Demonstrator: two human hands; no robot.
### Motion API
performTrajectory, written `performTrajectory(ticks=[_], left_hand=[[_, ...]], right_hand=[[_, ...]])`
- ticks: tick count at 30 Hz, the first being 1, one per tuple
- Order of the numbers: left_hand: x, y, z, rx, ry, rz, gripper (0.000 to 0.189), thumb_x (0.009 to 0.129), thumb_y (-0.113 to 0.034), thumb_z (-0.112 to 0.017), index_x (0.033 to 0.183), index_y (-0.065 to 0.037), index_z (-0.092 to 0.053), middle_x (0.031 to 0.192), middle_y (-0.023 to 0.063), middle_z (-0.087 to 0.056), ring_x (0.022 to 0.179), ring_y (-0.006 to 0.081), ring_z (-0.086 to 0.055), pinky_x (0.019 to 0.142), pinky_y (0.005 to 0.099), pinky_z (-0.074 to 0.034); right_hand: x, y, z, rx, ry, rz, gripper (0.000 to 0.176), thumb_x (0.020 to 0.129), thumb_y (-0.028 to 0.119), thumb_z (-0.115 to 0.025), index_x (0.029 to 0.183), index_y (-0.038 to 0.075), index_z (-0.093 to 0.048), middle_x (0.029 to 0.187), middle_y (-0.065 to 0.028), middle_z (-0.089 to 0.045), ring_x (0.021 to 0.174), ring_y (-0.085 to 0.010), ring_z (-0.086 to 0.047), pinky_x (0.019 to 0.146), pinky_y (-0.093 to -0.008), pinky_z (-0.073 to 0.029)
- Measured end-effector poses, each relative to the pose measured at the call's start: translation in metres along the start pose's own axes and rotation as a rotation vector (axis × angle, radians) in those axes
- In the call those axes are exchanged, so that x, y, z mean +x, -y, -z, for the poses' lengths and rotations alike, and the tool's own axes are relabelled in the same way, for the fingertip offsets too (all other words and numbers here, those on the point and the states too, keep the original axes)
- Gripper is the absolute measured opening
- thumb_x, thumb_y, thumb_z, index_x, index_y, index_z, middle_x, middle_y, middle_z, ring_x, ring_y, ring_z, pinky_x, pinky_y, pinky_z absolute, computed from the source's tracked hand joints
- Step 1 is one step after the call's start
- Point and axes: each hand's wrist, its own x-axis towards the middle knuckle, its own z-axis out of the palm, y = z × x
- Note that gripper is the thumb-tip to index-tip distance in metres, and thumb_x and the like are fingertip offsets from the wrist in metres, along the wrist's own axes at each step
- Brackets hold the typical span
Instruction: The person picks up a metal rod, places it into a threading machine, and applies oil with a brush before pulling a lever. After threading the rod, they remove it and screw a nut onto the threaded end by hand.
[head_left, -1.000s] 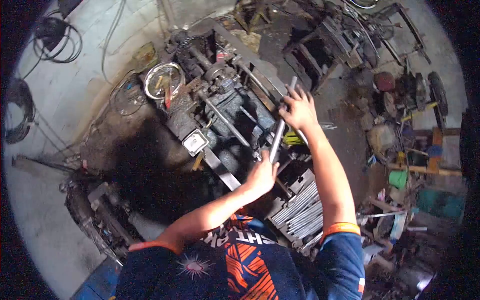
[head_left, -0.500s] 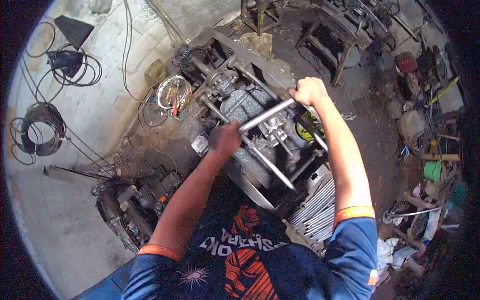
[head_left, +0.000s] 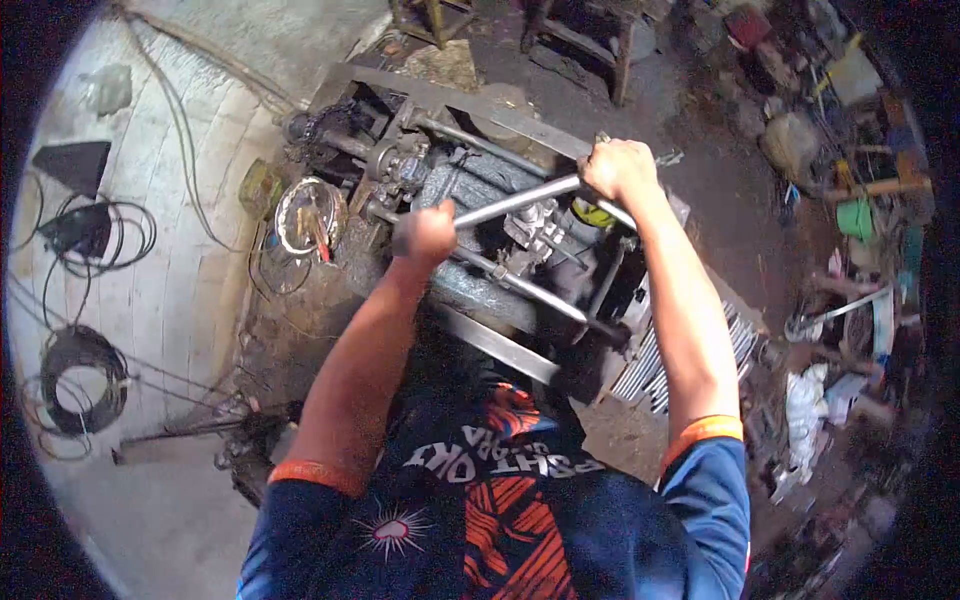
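Note:
A plain steel bar (head_left: 515, 203) slants across a greasy metal machine frame (head_left: 505, 115). My left hand (head_left: 430, 232) is closed round its near end, above the frame's front rod (head_left: 530, 293). My right hand (head_left: 622, 172) grips the far end, over the right part of the frame, with its knuckles up. Between the two arms, under the bar, sits a small clamp-like metal fitting (head_left: 530, 232). A yellow ring-shaped part (head_left: 592, 212) shows just below my right hand. The bar's ends are hidden in my fists.
A round tub (head_left: 283, 225) with tools in it stands left of the frame. Bundled metal rods (head_left: 725, 345) lie at the right, beside my right forearm. Coiled black cable (head_left: 62, 352) rests on the pale floor far left. Clutter and a green container (head_left: 855, 218) line the right side.
The view has turned, so the frame sits further left. Both hands keep hold of the bar, which has swung to a new angle across the rods, with my left hand moved up and left.

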Motion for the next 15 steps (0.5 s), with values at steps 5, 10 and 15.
performTrajectory(ticks=[5, 10, 15], left_hand=[[0.03, 0.011, 0.039, 0.007, 0.206, -0.184, 0.013, 0.082, -0.018, -0.051, 0.087, -0.008, -0.057, 0.071, 0.0118, -0.066, 0.065, 0.0306, -0.067, 0.059, 0.0444, -0.054], [0.035, 0.01, 0.057, -0.177, 0.337, -0.124, 0.024, 0.085, -0.023, -0.048, 0.098, -0.009, -0.062, 0.081, 0.0122, -0.068, 0.072, 0.0312, -0.068, 0.061, 0.0443, -0.054], [0.018, 0.017, 0.043, -0.455, 0.324, -0.062, 0.02, 0.084, -0.016, -0.051, 0.095, -0.005, -0.063, 0.081, 0.0152, -0.067, 0.075, 0.0325, -0.068, 0.063, 0.0452, -0.055]], right_hand=[[-0.034, 0.024, -0.007, -0.019, 0.002, -0.279, 0.044, 0.084, 0.039, -0.043, 0.087, 0.007, -0.072, 0.092, -0.0162, -0.069, 0.089, -0.0291, -0.067, 0.077, -0.0421, -0.052], [-0.028, 0.037, -0.005, -0.058, 0.054, -0.289, 0.041, 0.083, 0.035, -0.045, 0.089, 0.004, -0.07, 0.095, -0.0194, -0.067, 0.092, -0.0342, -0.065, 0.086, -0.0457, -0.049], [-0.032, 0.102, -0.015, -0.103, -0.058, -0.302, 0.043, 0.091, 0.035, -0.039, 0.099, 0.002, -0.066, 0.108, -0.022, -0.063, 0.109, -0.042, -0.054, 0.101, -0.0564, -0.032]])
